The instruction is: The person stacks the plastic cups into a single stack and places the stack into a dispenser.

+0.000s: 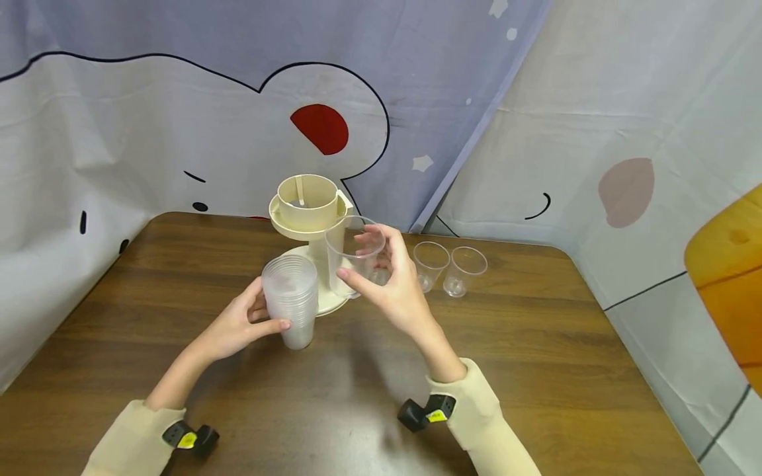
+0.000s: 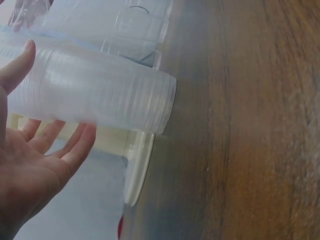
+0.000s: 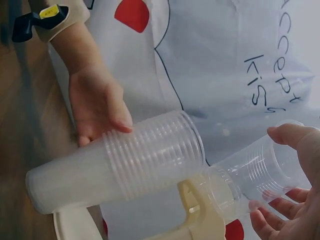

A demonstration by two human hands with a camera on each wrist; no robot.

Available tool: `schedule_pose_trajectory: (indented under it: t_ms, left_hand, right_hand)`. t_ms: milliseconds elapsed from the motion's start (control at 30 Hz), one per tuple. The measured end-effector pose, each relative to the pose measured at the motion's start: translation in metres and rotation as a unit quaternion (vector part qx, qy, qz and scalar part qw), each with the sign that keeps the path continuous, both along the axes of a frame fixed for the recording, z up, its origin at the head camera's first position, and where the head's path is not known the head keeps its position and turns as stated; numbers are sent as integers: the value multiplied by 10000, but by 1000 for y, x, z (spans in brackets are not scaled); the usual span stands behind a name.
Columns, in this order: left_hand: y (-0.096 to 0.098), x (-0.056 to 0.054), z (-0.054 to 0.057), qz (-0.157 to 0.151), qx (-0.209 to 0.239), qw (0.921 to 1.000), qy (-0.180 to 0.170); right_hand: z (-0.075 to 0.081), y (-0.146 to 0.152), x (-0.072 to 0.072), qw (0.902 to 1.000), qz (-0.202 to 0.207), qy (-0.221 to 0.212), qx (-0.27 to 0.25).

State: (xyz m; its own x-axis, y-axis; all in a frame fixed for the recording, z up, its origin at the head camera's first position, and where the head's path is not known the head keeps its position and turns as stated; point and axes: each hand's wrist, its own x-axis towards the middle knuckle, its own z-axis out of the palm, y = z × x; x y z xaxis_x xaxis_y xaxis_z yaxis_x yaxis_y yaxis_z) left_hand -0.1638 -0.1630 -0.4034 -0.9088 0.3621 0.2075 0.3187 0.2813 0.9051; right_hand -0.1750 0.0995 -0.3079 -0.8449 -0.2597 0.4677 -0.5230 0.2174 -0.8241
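Observation:
A stack of clear plastic cups is gripped by my left hand, thumb on the near side and fingers round the far side. Just right of it, my right hand holds a single clear plastic cup between thumb and fingers, rim upward. In the right wrist view the stack shows many close rims, and the single cup overlaps a cream plastic part. Behind both hands stands a cream cup holder with a ring-shaped top, a column and a round base, partly hidden by the cups.
Two clear cups, a left one and a right one, stand side by side on the wooden table beyond my right hand. A printed curtain hangs along the table's back edge.

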Motion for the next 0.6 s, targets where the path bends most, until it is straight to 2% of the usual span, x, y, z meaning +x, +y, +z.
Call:
schedule_pose_trajectory:
  t_ms: [300,600]
  left_hand:
    - [1,0,0,-5,67,10000,5]
    - [0,1,0,-6,64,10000,28]
  right_hand:
    - [10,-6,2,9998,78,163,-3]
    - [19,-16,4,9991,275,238,-236]
